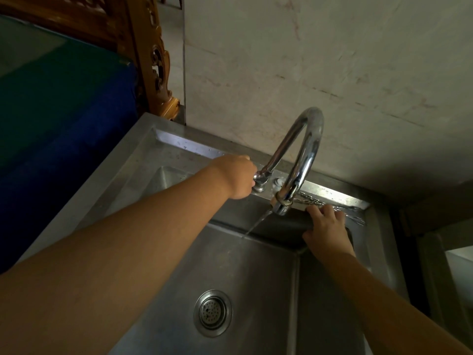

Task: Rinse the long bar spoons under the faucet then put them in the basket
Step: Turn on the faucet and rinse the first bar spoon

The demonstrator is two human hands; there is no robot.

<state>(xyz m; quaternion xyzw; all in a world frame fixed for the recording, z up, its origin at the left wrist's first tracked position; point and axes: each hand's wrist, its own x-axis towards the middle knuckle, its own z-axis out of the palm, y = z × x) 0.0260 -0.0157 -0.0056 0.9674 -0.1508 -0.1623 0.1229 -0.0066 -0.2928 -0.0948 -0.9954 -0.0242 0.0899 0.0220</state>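
A chrome gooseneck faucet [304, 152] arches over the steel sink [256, 265], and a thin stream of water [258, 221] runs from its spout. My left hand [236, 176] grips the faucet's handle [261, 175] at its base. Several long twisted bar spoons [353, 213] lie on the sink's back ledge at the right. My right hand [326, 229] rests over their near ends with its fingers curled at the ledge; whether it holds them is hidden. No basket is in view.
A round drain strainer [213, 313] sits in the basin floor. A marble wall [332, 73] rises right behind the faucet. Carved wooden furniture [153, 60] and a blue-green surface [64, 98] stand to the left of the sink.
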